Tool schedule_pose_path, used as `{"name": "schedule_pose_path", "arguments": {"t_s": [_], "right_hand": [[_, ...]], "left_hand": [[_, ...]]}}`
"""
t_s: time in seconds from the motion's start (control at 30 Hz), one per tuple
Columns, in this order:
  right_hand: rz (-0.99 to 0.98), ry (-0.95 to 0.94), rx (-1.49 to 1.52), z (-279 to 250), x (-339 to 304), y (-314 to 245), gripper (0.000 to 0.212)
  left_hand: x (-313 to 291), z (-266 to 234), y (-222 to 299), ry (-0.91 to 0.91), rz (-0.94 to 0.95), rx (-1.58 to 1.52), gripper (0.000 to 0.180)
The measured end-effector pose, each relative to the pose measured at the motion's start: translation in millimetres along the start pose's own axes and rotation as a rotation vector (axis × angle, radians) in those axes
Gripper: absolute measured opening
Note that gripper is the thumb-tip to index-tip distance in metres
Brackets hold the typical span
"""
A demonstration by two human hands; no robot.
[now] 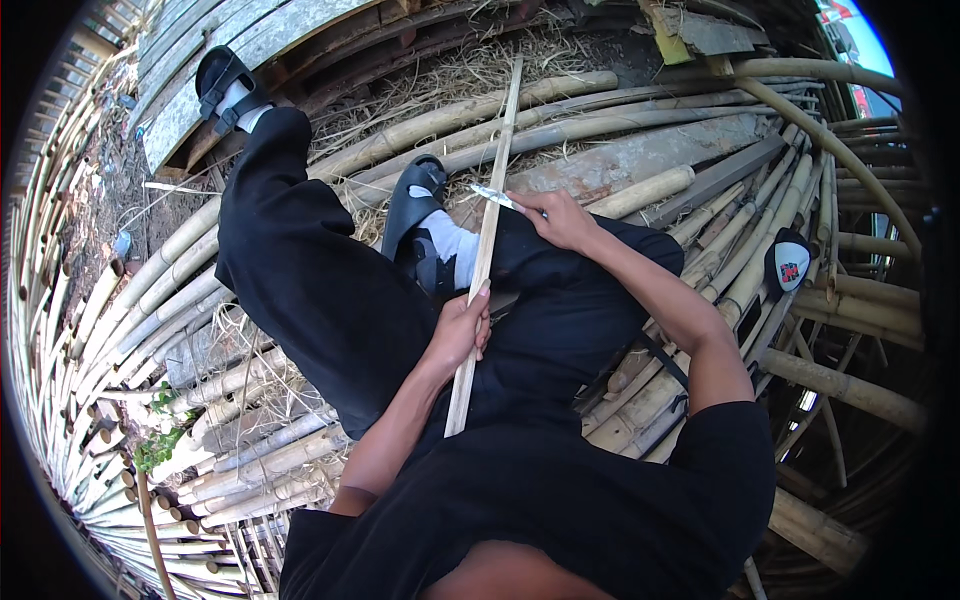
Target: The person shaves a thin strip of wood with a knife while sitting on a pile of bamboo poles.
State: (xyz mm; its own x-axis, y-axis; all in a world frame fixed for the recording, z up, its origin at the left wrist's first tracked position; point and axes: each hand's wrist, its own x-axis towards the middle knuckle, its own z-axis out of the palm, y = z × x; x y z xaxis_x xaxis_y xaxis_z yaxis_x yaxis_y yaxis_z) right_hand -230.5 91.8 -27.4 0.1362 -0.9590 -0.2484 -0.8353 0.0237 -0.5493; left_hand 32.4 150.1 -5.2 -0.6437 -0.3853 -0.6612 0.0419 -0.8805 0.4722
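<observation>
A long, flat bamboo strip [494, 225] slants across my lap, its near end by my waist and its far end beyond my feet. My left hand [462, 330] is wrapped round the strip's nearer part. In my right hand [556, 218] is a knife [492, 195] with a pale blade, closed in my fingers. The blade lies across the strip, farther along than my left hand, and seems to touch it. The knife's handle is mostly hidden by my fingers.
Bamboo poles [430, 125] lie in heaps all around my legs. A wooden platform [190, 110] stands at the far left, with one sandal [222, 85] against it. Dry shavings [450, 75] litter the ground. A black-and-white cap [789, 262] rests on poles at the right.
</observation>
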Motion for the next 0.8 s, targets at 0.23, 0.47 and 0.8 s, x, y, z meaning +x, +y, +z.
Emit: {"name": "schedule_pose_path", "arguments": {"t_s": [0.23,0.47,0.8], "right_hand": [[-0.02,-0.052,0.07,-5,-13,-14,0.031],[0.077,-0.023,0.061,-19,-7,-27,0.028],[-0.012,0.098,-0.037,-79,-10,-79,0.031]], "left_hand": [[-1,2,2,0.026,-0.005,-0.011,0.038],[-1,2,3,0.014,0.072,0.128,0.042],[-42,5,33,0.011,0.195,0.413,0.042]]}}
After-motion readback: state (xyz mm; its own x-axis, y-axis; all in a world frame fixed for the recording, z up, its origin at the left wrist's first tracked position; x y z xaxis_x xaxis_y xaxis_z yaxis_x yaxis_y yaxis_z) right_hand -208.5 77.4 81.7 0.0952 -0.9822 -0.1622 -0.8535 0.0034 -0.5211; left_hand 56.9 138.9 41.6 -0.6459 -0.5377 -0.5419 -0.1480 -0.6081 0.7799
